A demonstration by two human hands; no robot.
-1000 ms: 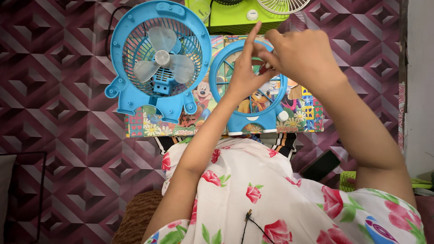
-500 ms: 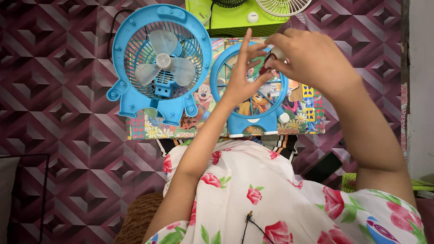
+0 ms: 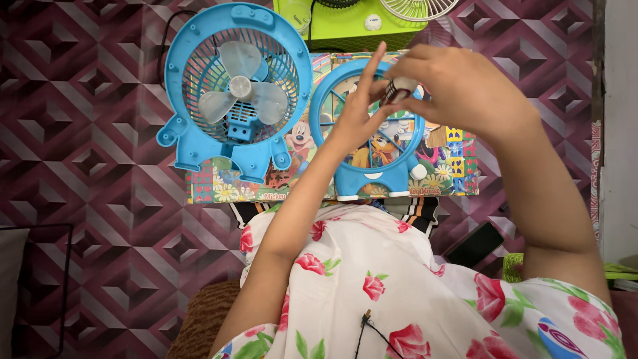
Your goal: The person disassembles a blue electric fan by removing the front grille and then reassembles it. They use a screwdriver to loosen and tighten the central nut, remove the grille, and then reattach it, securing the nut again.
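While raised together over the blue round fan frame (image 3: pixel 367 143), both hands meeting at a small dark cylindrical part (image 3: pixel 397 89) with a light end. Left hand (image 3: pixel 359 113) mostly open, index finger stretched straight up, thumb and other fingers curled lightly toward the part and touching it from below. Right hand (image 3: pixel 458 90) curled over from the right, fingertips pinched on the part's upper end; palm side hidden, so exact grip not clear. Part held in the air just above the frame's upper right rim, in front of the spokes.

Below the hands, frame lying flat on a colourful cartoon-printed board (image 3: pixel 458 166), white knob at its lower right corner. Just left of it, a complete blue fan (image 3: pixel 236 90) with pale translucent blades, resting partly on the same board, black cord running off its top. Behind, at the top edge, a green fan body (image 3: pixel 359 20) and a white wire grille (image 3: pixel 419 8). Everything set on a maroon geometric-patterned floor covering (image 3: pixel 86 133). Near the right forearm, a dark phone (image 3: pixel 475 244) on the floor. White floral garment (image 3: pixel 372 286) filling the lower middle.
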